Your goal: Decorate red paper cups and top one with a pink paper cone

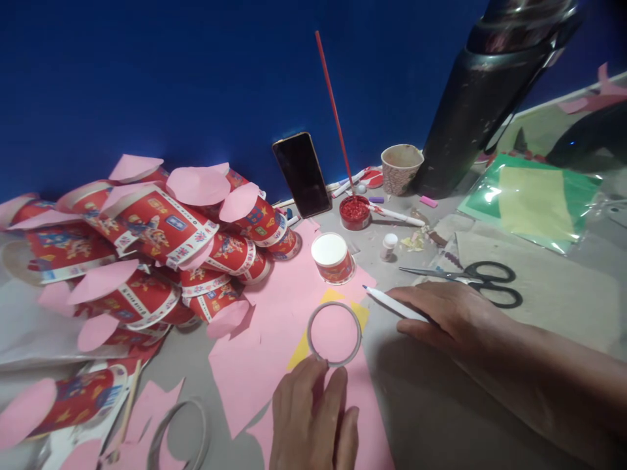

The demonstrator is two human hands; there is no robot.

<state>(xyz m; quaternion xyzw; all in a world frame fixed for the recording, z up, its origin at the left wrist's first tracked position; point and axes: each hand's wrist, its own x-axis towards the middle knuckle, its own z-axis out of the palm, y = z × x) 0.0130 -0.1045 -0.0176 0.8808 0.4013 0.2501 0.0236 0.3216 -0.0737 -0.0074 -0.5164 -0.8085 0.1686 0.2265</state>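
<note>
My right hand [455, 316] grips a white marker pen [394, 303] whose blue tip points left. My left hand [311, 418] lies fingers out on pink paper [255, 378], its fingertips at the near edge of a thin grey ring [359, 336]. Pink paper shows inside that ring, and yellow paper [361, 314] pokes out around it. Just behind the ring, an upturned red paper cup [333, 264] stands with its white base up. Black-handled scissors [482, 281] lie behind my right hand.
At left, red cups [157, 225] with pink paper discs are heaped. A phone [304, 173] leans on the blue wall. Behind are a red paint tin [355, 215] with a stick, a paper cup [401, 170] and a tall black flask [475, 104]. Another ring [202, 431] lies front left.
</note>
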